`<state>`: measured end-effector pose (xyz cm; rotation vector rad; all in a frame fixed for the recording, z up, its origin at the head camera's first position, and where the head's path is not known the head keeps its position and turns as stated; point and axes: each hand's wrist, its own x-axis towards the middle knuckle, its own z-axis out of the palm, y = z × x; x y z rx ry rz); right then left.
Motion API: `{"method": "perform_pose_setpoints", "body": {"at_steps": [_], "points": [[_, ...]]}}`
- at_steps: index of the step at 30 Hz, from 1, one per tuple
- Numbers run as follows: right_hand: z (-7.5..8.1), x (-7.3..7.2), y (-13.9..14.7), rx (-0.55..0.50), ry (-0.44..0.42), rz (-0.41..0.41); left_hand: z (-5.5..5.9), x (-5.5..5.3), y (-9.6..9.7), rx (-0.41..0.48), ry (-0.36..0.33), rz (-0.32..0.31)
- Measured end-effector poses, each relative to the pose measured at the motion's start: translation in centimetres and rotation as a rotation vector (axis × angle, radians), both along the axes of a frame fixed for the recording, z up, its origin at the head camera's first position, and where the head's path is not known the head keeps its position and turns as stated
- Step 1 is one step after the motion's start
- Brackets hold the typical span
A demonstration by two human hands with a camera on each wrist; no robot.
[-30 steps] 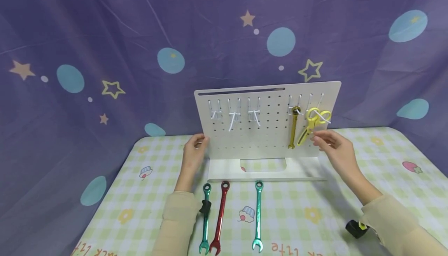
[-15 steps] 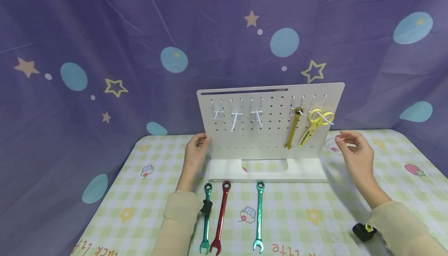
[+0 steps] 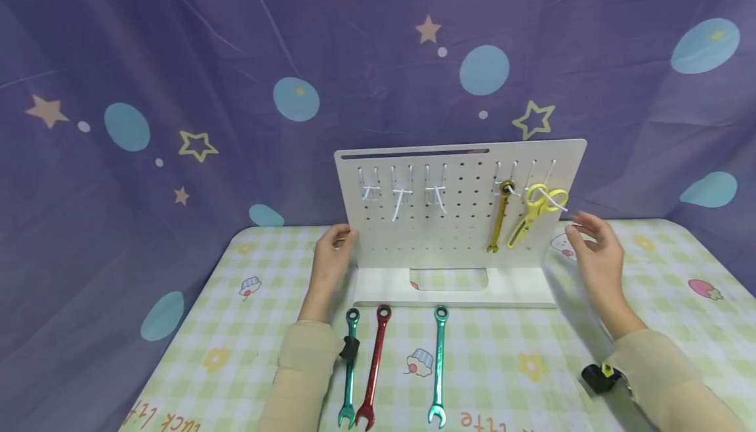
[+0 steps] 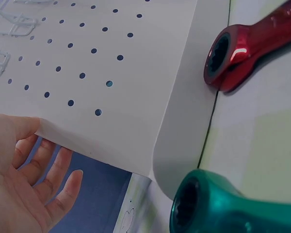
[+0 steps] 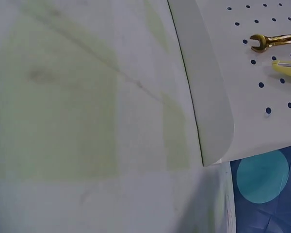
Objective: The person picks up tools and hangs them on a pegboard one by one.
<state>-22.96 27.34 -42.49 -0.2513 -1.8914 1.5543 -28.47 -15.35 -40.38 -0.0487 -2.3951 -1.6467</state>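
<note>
A white pegboard (image 3: 422,238) stands upright on its base. My left hand (image 3: 331,258) holds its left edge, thumb on the front and the other fingers at the back, as the left wrist view shows. Just off the right edge is my right hand (image 3: 601,258), fingers loosely bent around nothing; the right wrist view catches only a sliver of it. Yellow scissors (image 3: 528,216) hang by a handle loop from the far-right hook. Beside them hangs a gold combination wrench (image 3: 499,222). Three hooks (image 3: 403,199) on the board's left half carry nothing.
Before the base lie a green wrench (image 3: 350,383), a red wrench (image 3: 373,369) and another green wrench (image 3: 439,366) on a checked tablecloth (image 3: 490,346). Black wrist devices sit at both cuffs. A purple patterned curtain (image 3: 378,44) hangs behind the table.
My right hand has moved away from the scissors to the right, outside the board's edge, then slightly back towards it. The scissors stay on their hook. My left hand keeps its hold.
</note>
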Motion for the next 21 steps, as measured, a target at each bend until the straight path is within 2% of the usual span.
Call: {"method": "perform_pose_setpoints", "body": {"at_steps": [7, 12, 16, 21], "points": [[0.1, -0.6, -0.5, -0.145, -0.052, 0.081, 0.0, 0.1, 0.0, -0.003, -0.006, -0.001], [0.2, -0.7, -1.0, -0.238, -0.040, 0.086, -0.1, 0.1, 0.1, -0.010, -0.017, 0.000], [0.2, -0.9, -1.2, -0.228, -0.023, 0.078, 0.0, 0.2, 0.1, -0.011, -0.014, 0.004], [0.2, -1.3, -1.6, -0.267, 0.014, 0.077, 0.1, 0.1, 0.0, -0.026, -0.001, 0.004]]}}
